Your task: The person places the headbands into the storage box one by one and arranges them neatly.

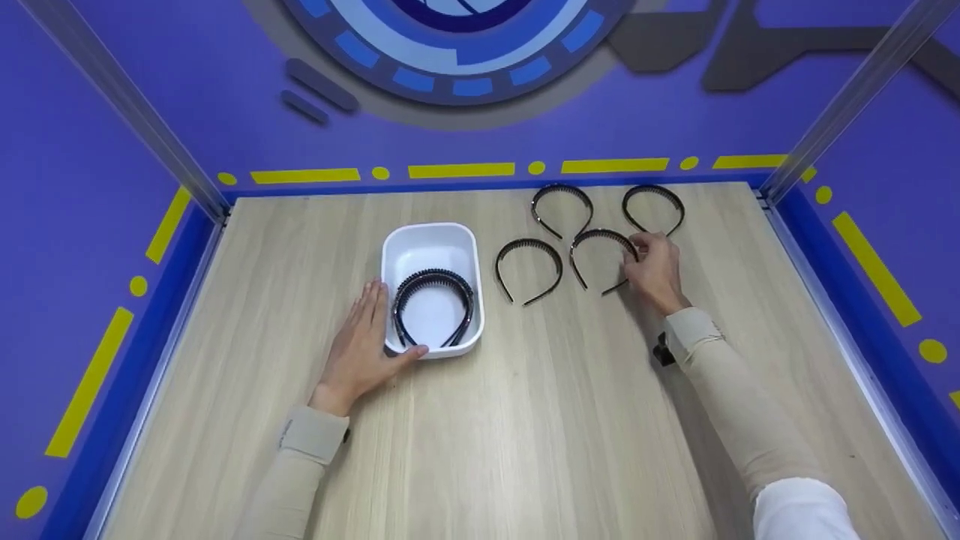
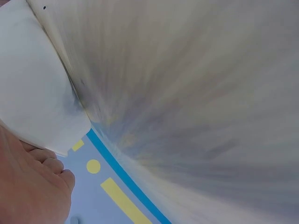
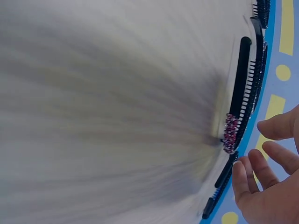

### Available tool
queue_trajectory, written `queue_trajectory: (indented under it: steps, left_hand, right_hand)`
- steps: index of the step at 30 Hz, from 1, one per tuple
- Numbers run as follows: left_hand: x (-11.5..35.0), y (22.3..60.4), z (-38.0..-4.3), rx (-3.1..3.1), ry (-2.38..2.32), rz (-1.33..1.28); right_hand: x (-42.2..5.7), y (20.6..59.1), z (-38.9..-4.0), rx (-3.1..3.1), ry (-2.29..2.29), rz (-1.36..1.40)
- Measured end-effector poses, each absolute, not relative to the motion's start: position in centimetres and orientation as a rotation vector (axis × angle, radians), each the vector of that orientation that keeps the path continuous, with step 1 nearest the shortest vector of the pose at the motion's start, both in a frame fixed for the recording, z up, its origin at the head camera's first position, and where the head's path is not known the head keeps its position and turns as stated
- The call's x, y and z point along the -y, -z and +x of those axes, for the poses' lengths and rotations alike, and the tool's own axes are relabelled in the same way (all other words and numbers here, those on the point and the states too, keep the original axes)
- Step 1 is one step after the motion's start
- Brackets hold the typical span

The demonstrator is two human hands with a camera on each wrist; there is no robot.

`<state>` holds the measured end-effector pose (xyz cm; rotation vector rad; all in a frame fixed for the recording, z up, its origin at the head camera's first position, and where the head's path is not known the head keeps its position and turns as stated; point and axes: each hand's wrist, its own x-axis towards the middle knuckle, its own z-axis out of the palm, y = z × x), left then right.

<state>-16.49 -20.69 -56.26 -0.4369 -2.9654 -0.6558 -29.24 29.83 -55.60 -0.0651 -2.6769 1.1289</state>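
- Box [image 1: 424,251], centre-left: left hand [image 1: 365,349] lay straight-fingered against it, grip unclenched, likely steadying.
- Headband [image 1: 598,234], right of centre: right hand [image 1: 656,274] was beside it, grip parted.

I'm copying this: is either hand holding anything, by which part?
Nothing looks gripped. The left hand touches the white tub; the right hand, fingers parted, reaches the side of a toothed headband.

Four loose headbands [image 1: 529,243], one white box [image 1: 431,247], at least two headbands inside [image 1: 433,276], two hands [image 1: 360,349] [image 1: 655,274]
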Motion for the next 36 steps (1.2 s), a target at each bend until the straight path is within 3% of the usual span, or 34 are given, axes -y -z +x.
queue_trajectory:
  steps: [36]
  left_hand:
    - [20.7,56.3,-16.5,2.939,0.672,-0.454]
  right_hand:
    - [-31.0,55.0,-29.2,2.822,-1.268,-0.239]
